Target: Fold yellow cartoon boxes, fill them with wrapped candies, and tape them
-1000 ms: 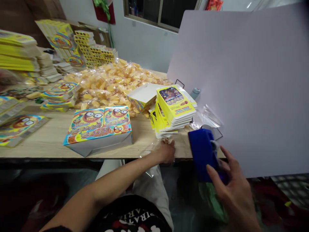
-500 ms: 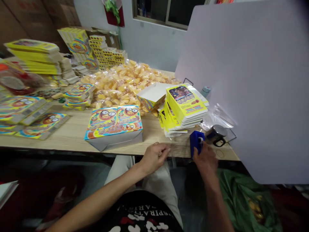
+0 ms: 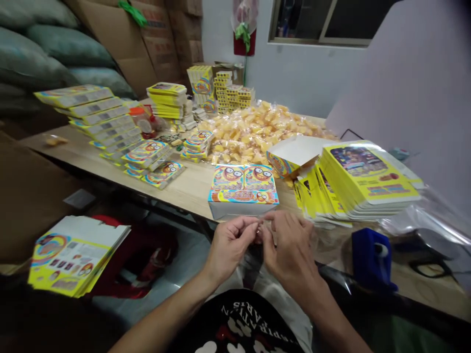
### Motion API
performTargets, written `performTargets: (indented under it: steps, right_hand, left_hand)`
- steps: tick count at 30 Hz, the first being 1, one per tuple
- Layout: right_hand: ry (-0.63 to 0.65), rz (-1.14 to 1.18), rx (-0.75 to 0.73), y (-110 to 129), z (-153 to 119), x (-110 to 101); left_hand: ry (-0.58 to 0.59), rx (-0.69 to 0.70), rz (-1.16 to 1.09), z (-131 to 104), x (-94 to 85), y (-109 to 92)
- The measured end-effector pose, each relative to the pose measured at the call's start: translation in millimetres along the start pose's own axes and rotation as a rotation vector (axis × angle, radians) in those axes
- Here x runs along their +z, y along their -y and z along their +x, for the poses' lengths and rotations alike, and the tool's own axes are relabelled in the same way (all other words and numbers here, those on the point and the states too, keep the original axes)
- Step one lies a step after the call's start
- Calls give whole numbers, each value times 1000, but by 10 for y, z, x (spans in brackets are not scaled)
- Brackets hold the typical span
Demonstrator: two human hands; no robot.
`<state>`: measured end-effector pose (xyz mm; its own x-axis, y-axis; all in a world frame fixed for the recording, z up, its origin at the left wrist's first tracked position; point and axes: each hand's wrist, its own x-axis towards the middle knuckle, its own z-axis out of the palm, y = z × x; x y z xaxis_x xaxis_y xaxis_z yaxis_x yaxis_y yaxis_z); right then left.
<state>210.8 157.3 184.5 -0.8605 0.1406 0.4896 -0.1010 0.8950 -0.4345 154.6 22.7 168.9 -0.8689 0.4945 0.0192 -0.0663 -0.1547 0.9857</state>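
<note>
My left hand (image 3: 235,240) and my right hand (image 3: 290,240) meet fingertip to fingertip in front of the table edge. Both are closed in a pinch around a small shiny bit, mostly hidden by the fingers; its kind cannot be made out. Just beyond them stands a display box (image 3: 243,196) with cartoon faces on yellow and blue print, its plain white side facing me. To the right of my right hand, a blue tape dispenser (image 3: 373,260) sits at the table edge, not touched by either hand.
Behind the box lies a heap of wrapped yellow pieces (image 3: 253,132). An open carton (image 3: 298,152) and a stack of yellow cards (image 3: 375,176) stand at right, near a mug (image 3: 429,255). Piled boxes (image 3: 114,127) fill the left; flat printed cartons (image 3: 77,255) lie below table height.
My right hand has left the blue tape dispenser and moved left to join my left hand, fingertips together. The camera view has turned left, showing more boxes and sacks.
</note>
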Motion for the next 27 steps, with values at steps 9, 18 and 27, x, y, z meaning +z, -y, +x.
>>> performTargets:
  steps: [9,18,27]
  right_hand:
    - [71,93,-61,162,164,119]
    - [-283,952,555,-612,-68,-449]
    - [-19,246,320,-267,-601,-810]
  left_hand:
    - [-54,96,181,-80,-201,17]
    - [-185,146,101,43,-231,-29]
    - [30,256,298,102,170,16]
